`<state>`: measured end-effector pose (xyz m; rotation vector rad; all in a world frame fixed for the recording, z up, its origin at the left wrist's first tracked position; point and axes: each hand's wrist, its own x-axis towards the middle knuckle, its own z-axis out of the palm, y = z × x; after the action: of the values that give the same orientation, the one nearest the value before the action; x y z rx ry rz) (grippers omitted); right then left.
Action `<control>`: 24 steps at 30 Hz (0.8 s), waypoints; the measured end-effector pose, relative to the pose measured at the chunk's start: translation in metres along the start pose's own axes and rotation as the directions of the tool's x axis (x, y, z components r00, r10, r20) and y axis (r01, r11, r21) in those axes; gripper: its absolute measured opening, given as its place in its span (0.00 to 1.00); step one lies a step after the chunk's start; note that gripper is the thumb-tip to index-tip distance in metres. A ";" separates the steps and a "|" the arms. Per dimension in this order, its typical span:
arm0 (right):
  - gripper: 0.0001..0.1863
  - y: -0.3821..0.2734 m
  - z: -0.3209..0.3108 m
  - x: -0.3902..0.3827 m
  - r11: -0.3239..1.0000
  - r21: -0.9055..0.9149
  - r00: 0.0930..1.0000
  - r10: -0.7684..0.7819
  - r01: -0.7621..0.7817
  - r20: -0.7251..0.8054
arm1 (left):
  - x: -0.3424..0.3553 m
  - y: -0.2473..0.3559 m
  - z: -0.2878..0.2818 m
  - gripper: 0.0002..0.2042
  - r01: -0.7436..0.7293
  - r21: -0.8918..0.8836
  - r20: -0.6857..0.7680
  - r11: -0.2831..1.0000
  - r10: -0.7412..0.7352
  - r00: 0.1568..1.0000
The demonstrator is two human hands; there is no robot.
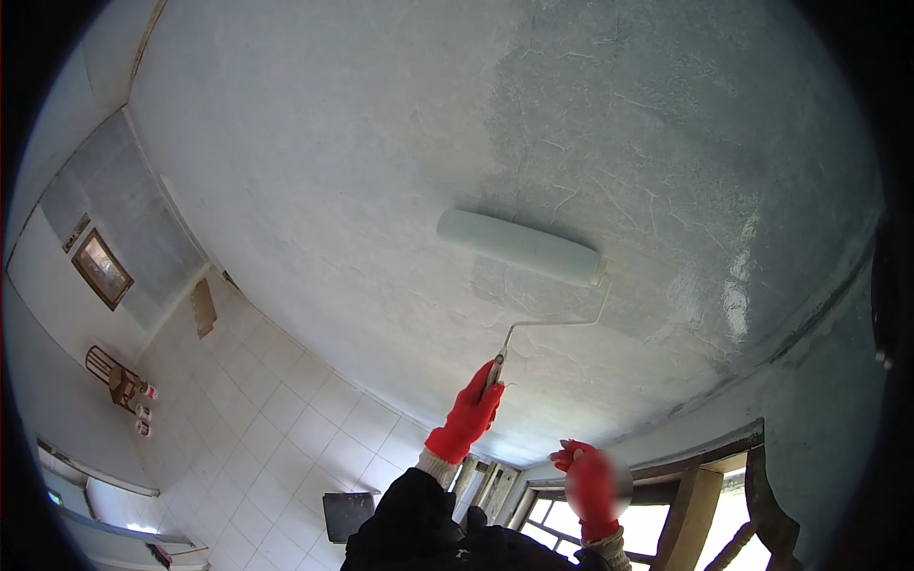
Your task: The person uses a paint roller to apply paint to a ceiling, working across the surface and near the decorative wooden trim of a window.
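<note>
My left hand (466, 414), in a red glove, is closed around the handle of a paint roller (519, 247). The roller's long, pale sleeve lies against the grey-white wall surface (381, 190), joined to the handle by a bent wire frame (557, 324). Around and to the right of the sleeve, the surface looks darker and wet, with wrinkled lines and a glossy patch. My right hand (592, 485), also gloved in red, is raised near the window, apart from the roller. Its fingers look loosely bent and apart, with nothing visible in them; a round blur covers part of this hand.
A wooden-framed window (690, 514) is at the lower right. A dark square object (347, 516) sits on the tiled floor (276, 428). Farther left are a wooden chair (119, 379), several small buckets (143, 412) and a brown board (203, 307).
</note>
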<state>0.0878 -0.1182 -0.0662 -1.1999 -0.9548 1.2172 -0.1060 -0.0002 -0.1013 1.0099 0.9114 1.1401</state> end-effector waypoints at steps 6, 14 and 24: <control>0.17 0.020 -0.009 -0.007 0.998 -0.005 0.996 0.063 -0.063 -0.058 | 0.043 0.034 0.002 0.16 -0.258 0.315 -0.023 0.913 0.279 0.960; 0.16 0.032 -0.009 0.004 0.992 0.007 0.992 0.125 -0.125 -0.006 | 0.039 -0.021 -0.008 0.12 -0.065 0.374 -0.152 0.925 0.130 0.980; 0.17 0.040 -0.011 0.005 0.989 0.027 0.989 0.149 -0.148 -0.022 | -0.005 -0.050 -0.040 0.10 0.128 -0.142 -0.172 0.981 -0.152 0.973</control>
<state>0.0929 -0.1169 -0.1077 -1.2808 -0.8419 1.3260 -0.1304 -0.0045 -0.1600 0.7314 1.0231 1.1690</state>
